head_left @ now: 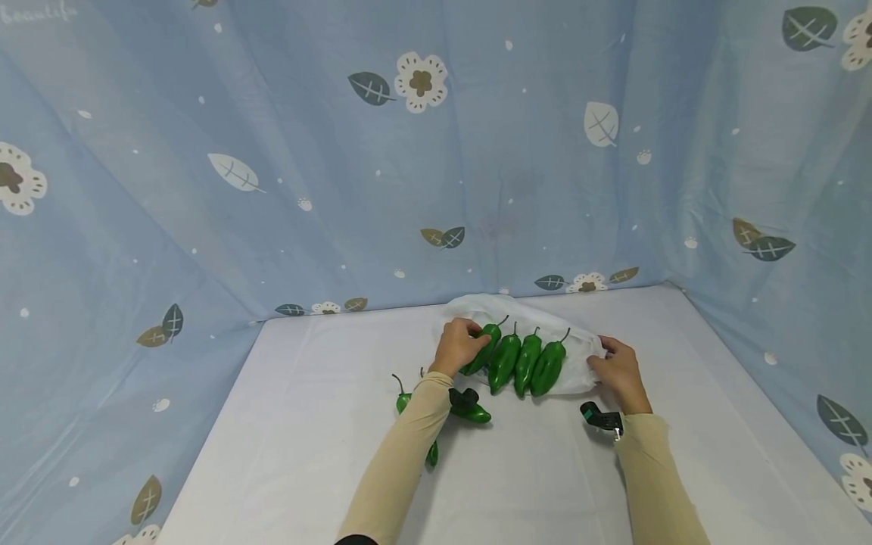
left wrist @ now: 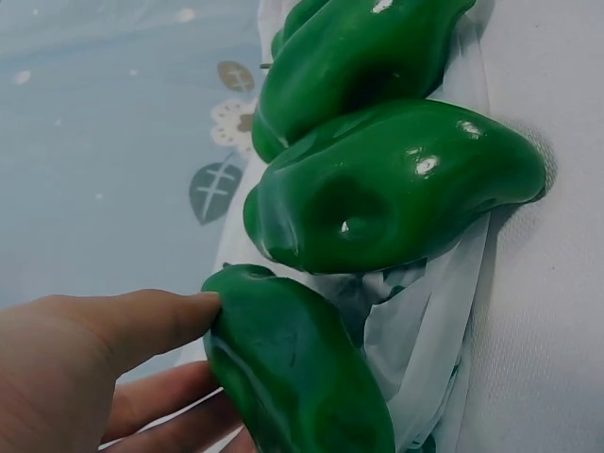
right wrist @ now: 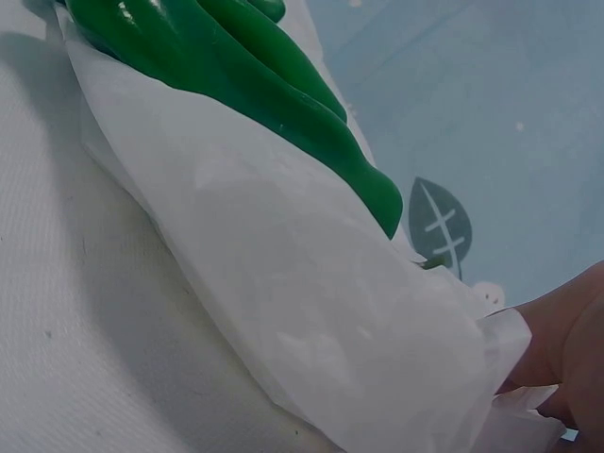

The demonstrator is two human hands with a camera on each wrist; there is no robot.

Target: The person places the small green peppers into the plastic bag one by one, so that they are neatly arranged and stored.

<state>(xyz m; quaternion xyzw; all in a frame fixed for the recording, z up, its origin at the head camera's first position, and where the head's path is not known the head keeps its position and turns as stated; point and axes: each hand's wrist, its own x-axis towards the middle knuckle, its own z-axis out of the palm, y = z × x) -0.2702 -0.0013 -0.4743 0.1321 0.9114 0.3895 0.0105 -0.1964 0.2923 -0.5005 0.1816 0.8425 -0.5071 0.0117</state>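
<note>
Several glossy green peppers lie side by side on a white plastic bag (head_left: 579,363). My left hand (head_left: 458,347) pinches the leftmost green pepper (left wrist: 283,359) between thumb and fingers near its stem end. Beside it on the bag lie a second pepper (head_left: 505,363), a third pepper (head_left: 527,365) and the rightmost pepper (head_left: 549,369). At the right end of the bag, my right hand (head_left: 615,371) grips the plastic; in the right wrist view the film (right wrist: 283,255) stretches from the peppers to the fingers.
More peppers lie on the white tabletop (head_left: 293,424) around my left forearm: one pepper (head_left: 403,401) to its left and another pepper (head_left: 477,413) to its right, both partly hidden. A blue patterned curtain (head_left: 327,189) stands behind the table and along its sides.
</note>
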